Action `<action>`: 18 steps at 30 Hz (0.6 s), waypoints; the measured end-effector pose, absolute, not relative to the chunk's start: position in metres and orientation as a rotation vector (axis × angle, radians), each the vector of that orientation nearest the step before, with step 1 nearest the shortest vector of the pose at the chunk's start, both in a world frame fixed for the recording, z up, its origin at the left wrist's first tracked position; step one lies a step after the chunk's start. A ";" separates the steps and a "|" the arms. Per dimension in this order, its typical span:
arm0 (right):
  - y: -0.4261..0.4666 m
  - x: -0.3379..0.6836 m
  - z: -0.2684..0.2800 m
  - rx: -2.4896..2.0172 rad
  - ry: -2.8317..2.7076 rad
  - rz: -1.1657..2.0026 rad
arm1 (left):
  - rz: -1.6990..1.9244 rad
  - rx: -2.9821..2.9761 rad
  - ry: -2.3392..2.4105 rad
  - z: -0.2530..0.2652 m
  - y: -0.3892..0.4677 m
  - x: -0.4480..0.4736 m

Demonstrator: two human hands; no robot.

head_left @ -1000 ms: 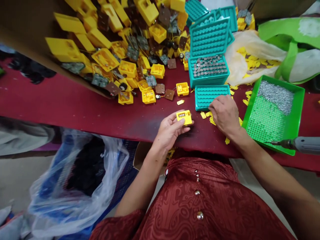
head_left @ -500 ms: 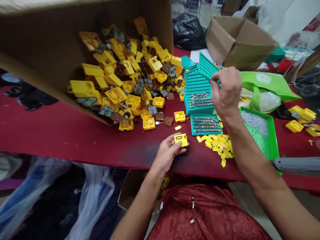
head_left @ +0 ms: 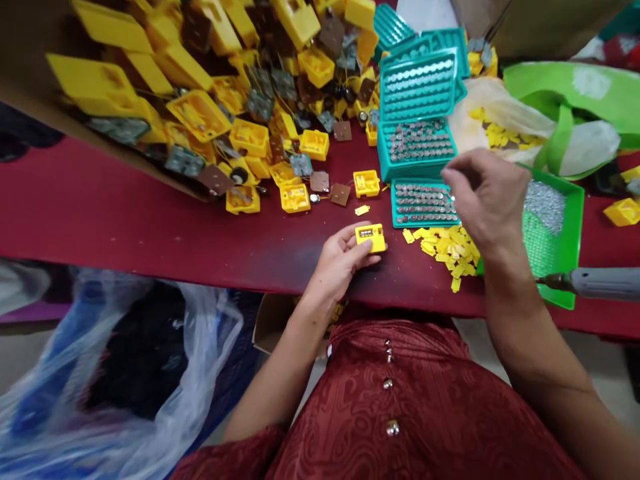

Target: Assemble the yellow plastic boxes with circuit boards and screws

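One yellow case (head_left: 376,240) gripped in left hand (head_left: 343,260); right hand (head_left: 493,199), grip unclear, near teal tray (head_left: 420,182).

Bare hands, two: left hand (head_left: 345,257), right hand (head_left: 493,200). Yellow case (head_left: 377,244) in left, one. Open case (head_left: 367,192) set apart from pile, one. Lone yellow tab (head_left: 362,210) just below that, one. Brown squares (head_left: 340,194) side by side, left of it, two. Front teal tray (head_left: 401,225), one; metal discs (head_left: 416,201) in rows, too small to tally. Green perforated tray (head_left: 555,247), one. Grey driver (head_left: 607,283), one. Green bag (head_left: 530,87), one. Tab heap (head_left: 453,250), case pile (head_left: 250,133): many, overlapping, can't total.
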State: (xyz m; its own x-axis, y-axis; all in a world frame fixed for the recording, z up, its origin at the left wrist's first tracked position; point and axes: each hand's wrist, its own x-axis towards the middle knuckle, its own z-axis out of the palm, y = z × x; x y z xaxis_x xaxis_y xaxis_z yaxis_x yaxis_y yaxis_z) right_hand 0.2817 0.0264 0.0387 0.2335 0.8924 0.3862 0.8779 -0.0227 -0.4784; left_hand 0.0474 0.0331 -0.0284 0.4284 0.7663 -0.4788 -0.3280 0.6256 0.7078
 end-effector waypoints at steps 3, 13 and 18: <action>0.002 0.274 0.009 -1.850 -1.785 0.160 | 0.726 0.614 0.891 -0.028 0.033 0.048; 0.008 0.266 -0.027 -1.966 -1.971 0.165 | 0.753 0.564 0.965 -0.020 0.026 0.056; -0.009 0.268 -0.021 -1.908 -1.989 0.161 | 0.756 0.644 0.995 -0.019 0.024 0.056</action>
